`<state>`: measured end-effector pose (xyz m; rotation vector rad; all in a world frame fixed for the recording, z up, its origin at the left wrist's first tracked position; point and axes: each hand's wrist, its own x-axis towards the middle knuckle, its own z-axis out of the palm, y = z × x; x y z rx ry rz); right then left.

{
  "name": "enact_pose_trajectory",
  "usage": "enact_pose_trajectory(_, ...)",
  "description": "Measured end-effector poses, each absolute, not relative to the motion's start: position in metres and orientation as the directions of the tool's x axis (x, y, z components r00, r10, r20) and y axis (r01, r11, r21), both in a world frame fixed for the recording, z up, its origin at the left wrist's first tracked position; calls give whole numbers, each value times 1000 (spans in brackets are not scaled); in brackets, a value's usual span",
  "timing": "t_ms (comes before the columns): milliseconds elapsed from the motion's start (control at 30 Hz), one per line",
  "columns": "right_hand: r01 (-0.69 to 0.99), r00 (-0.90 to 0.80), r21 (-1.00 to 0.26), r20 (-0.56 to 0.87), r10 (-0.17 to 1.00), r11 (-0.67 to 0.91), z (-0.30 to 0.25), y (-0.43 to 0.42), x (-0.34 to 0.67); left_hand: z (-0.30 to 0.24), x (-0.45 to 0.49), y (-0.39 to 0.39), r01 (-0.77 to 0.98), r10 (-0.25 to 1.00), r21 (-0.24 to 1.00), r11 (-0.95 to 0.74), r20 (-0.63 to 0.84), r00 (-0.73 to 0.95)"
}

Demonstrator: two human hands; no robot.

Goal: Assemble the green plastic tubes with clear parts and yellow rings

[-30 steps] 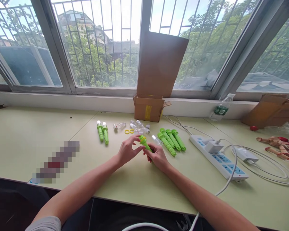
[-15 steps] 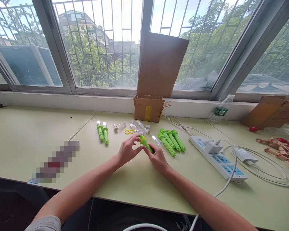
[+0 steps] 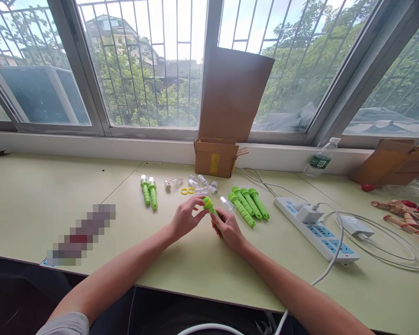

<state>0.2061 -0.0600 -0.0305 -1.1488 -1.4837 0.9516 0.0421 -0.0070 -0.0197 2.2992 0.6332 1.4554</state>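
A green plastic tube (image 3: 208, 203) with a wide collar at its upper end is held tilted between my two hands above the table. My right hand (image 3: 229, 229) wraps its lower part. The fingers of my left hand (image 3: 185, 217) pinch the collar, where a bit of yellow shows. Just beyond lie two yellow rings (image 3: 187, 191) and several clear plastic tubes with white ends (image 3: 199, 182). One more clear tube (image 3: 227, 204) rests right of my hands, beside several green tubes (image 3: 245, 210). Two green tubes with white tops (image 3: 149, 191) lie to the left.
An upright cardboard box (image 3: 214, 158) stands against the window ledge. To the right are a white power strip (image 3: 317, 232) with cables, a plastic bottle (image 3: 321, 159) and wooden toys (image 3: 407, 216). A blurred-out object (image 3: 80, 237) lies at the left front.
My right hand's fingers have shifted on the green tube and curl further around its lower part. My left hand stays at the collar.
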Motion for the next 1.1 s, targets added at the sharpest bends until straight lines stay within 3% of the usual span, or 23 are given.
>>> enact_pose_trajectory(300,156,-53,-959,232,971,237,-29,-59,205,-24,40,-5,181,504,471,-864,789,352)
enact_pose_trajectory(533,353,75,-886,346,935,300,-31,-57,201,-27,40,-5,263,495,428,-865,811,311)
enact_pose_trajectory(700,409,57,-846,397,916,342,-30,-58,202,-25,42,-6,282,508,432,-857,801,317)
enact_pose_trajectory(1100,246,8,-934,270,963,260,-32,-57,203,-24,45,-6,268,538,470,-841,778,324)
